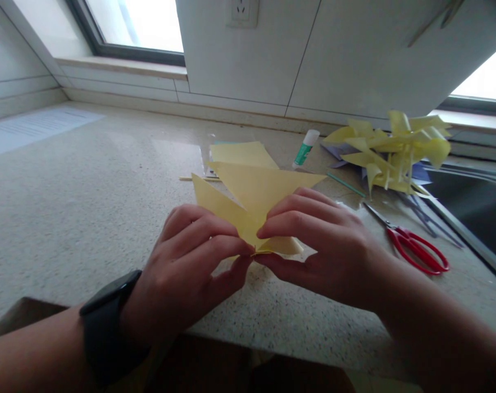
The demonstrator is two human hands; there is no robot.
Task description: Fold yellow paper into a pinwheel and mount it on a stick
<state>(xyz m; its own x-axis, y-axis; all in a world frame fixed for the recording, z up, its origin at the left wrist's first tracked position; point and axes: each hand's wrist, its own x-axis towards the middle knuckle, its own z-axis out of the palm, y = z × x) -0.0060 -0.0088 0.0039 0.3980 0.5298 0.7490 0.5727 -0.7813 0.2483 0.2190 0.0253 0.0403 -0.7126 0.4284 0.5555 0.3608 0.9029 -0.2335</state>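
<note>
A yellow sheet of paper (252, 191), cut into pointed flaps, is held just above the speckled countertop (88, 207). My left hand (190, 262), with a black watch on the wrist, pinches the paper's centre from the left. From the right, my right hand (322, 245) pinches the same spot, with one flap curled under its fingers. Fingertips of both hands meet at the paper's middle.
More yellow paper (242, 154) lies behind. A glue stick (305, 148) lies at the back. A pile of yellow paper pinwheels (395, 150) sits at the right, red-handled scissors (415, 248) in front of it. A dark sink (473, 207) is at far right. A thin green stick (346, 184) lies nearby.
</note>
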